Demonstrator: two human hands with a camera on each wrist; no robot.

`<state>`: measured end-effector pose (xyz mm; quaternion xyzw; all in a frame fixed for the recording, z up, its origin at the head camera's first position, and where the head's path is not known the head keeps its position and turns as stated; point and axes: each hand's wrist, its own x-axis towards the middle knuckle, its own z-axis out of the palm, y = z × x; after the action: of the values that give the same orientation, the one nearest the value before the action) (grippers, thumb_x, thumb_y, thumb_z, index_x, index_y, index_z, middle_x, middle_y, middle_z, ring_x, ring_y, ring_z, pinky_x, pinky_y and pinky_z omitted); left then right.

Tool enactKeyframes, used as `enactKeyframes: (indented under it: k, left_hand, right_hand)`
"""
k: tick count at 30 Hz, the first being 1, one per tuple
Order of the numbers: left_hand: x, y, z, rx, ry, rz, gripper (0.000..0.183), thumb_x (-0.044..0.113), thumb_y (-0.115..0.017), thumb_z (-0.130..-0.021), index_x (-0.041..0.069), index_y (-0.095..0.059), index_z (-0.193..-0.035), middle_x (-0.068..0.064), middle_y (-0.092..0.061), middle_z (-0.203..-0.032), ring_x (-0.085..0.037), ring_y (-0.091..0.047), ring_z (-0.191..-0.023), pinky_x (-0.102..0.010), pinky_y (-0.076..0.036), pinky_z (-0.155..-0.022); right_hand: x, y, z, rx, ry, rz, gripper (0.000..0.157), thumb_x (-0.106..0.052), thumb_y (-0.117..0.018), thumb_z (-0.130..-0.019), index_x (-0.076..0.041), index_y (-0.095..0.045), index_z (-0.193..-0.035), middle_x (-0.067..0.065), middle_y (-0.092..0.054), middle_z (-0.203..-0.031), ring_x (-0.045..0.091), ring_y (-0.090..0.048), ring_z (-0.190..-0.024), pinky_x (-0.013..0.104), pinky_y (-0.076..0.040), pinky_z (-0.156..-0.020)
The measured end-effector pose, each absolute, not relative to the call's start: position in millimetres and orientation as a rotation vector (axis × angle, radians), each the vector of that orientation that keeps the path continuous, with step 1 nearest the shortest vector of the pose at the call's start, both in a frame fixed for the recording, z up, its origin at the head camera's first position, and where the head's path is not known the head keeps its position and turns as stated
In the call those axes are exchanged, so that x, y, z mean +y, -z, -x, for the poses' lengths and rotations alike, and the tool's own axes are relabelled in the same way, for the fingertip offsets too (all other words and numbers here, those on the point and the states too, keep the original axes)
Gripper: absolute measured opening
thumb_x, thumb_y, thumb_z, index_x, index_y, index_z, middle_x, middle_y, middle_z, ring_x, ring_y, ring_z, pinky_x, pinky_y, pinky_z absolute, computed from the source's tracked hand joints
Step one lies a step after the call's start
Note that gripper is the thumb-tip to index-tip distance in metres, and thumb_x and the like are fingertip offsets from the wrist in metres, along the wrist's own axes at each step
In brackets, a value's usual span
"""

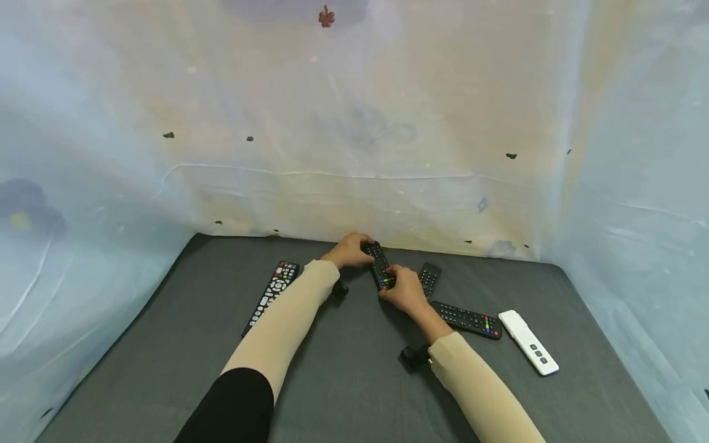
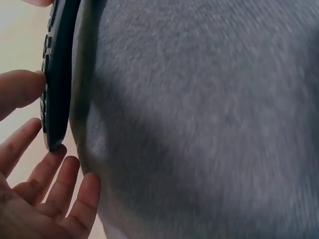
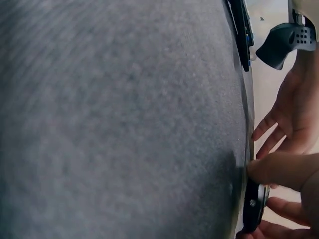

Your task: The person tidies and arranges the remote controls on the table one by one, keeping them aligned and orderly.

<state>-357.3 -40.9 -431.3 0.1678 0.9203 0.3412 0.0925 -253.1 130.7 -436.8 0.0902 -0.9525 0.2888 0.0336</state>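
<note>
A black remote control [image 1: 378,263] with small dark buttons and a few coloured ones lies on the grey surface near its back edge. At its far end my left hand [image 1: 350,250] holds it, with the thumb on one side and fingertips at the end. My right hand [image 1: 407,290] pinches the near end between thumb and fingers. From the left wrist, the remote's dark side [image 2: 61,84] appears edge-on beside the thumb. In the right wrist view the remote's near end [image 3: 254,206] sits between the right thumb and fingers.
A black remote with large white buttons [image 1: 271,294] lies left, partly behind the left sleeve. Right of my right hand are a smaller black remote [image 1: 429,278], another with coloured buttons [image 1: 471,321] and a white remote [image 1: 528,343]. Patterned curtains [image 1: 354,123] surround the grey surface [image 1: 354,381].
</note>
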Motion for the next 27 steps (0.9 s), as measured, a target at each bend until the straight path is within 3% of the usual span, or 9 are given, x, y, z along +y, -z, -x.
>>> enactKeyframes:
  k: [11,19,27]
  left_hand:
    - [-54,417,352,2.738,-1.182,-0.507,0.040,0.025,-0.070,-0.088,0.013,-0.061,-0.125,-0.013,-0.055,-0.132,-0.030,-0.051,-0.123,-0.044,-0.045,-0.100]
    - [-61,405,341,2.735,-1.202,-0.541,0.039,0.028,-0.069,-0.088,0.015,-0.061,-0.124,-0.011,-0.055,-0.133,-0.030,-0.052,-0.122,-0.046,-0.046,-0.098]
    - [-63,397,334,2.738,-1.229,-0.645,0.039,0.029,-0.070,-0.088,0.016,-0.063,-0.124,-0.008,-0.057,-0.133,-0.032,-0.052,-0.122,-0.047,-0.046,-0.099]
  right_hand:
    - [137,431,252,-2.848,-1.027,-0.343,0.052,-0.017,-0.078,-0.077,-0.004,-0.062,-0.124,0.016,-0.063,-0.121,0.031,-0.062,-0.107,0.046,-0.051,-0.088]
    - [146,423,241,-2.724,-1.163,-0.426,0.049,-0.020,-0.080,-0.076,-0.009,-0.064,-0.121,0.013,-0.068,-0.114,0.022,-0.068,-0.085,0.037,-0.054,-0.071]
    - [151,413,233,-2.713,-1.172,-0.430,0.048,-0.022,-0.079,-0.077,-0.012,-0.064,-0.122,0.012,-0.068,-0.114,0.021,-0.067,-0.080,0.033,-0.053,-0.065]
